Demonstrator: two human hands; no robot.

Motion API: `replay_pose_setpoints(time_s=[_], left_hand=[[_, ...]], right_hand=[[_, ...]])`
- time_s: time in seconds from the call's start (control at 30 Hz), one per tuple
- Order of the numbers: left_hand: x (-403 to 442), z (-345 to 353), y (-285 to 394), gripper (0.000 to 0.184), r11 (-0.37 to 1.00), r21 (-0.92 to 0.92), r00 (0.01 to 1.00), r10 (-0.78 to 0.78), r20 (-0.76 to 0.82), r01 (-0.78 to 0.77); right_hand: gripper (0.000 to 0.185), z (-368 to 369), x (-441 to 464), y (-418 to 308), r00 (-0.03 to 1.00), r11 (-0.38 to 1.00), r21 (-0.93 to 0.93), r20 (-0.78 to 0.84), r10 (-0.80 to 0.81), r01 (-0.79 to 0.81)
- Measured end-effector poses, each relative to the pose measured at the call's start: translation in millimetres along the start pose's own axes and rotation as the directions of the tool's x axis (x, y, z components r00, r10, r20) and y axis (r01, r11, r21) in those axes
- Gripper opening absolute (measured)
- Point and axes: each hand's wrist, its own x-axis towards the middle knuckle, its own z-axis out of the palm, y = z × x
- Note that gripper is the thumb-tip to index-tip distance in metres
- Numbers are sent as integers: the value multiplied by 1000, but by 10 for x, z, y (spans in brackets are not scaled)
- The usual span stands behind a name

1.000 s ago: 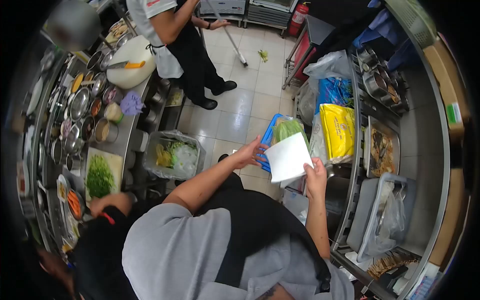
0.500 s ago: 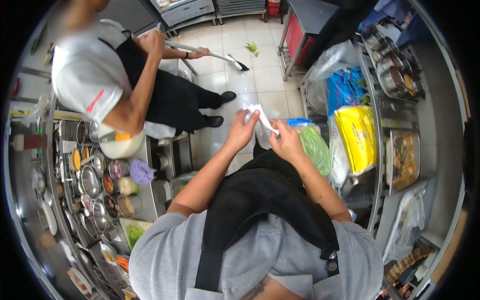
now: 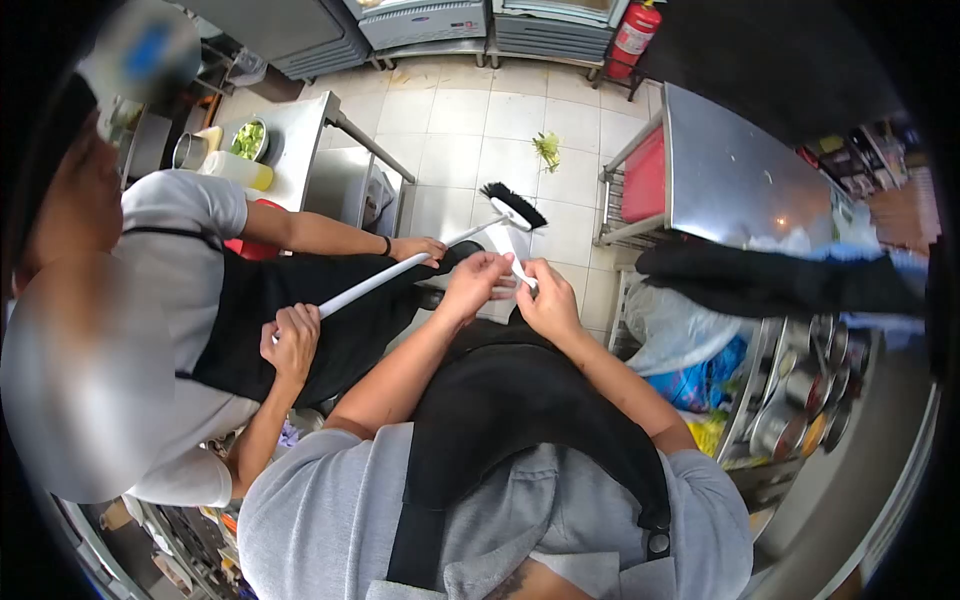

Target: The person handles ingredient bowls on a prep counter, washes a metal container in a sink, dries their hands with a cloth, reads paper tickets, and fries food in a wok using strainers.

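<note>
Held white sheet [image 3: 520,267] by an edge in right hand [image 3: 550,302] with narrow grip; could not tell left hand's [image 3: 477,287] grip beside it. Saw broom head [image 3: 515,208] just beyond, open floor [image 3: 574,190] rightward to steel table [image 3: 740,170].

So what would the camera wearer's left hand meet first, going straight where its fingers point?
Likely the white sheet, just ahead of the left hand, then the right hand holding it; whether left hand and sheet touch is unclear.
</note>
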Motion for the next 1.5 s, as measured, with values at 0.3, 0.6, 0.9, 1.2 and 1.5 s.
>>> replay_pose_setpoints(time_s=[0.3,0.6,0.9,1.2,1.5], left_hand=[[1660,-224,1354,21,989,-32,981,137,-140,-143],[2806,-483,2203,15,868,276,901,434,-18,-412],[3490,-817,3355,16,929,-199,948,294,-121,-314],[4945,-1802,4544,20,880,-289,918,311,-247,-377],[5588,-2968,5799,17,780,-321,769,295,-567,-537]], right_hand=[[35,43,2261,128,982,997,4,173,-80,80],[29,71,3868,378,951,889,341,152,269,-306],[29,222,5494,257,905,727,549,336,261,-413],[39,1046,7899,415,772,731,470,624,121,-494],[41,2251,10021,-311,531,821,377,840,-109,-428]])
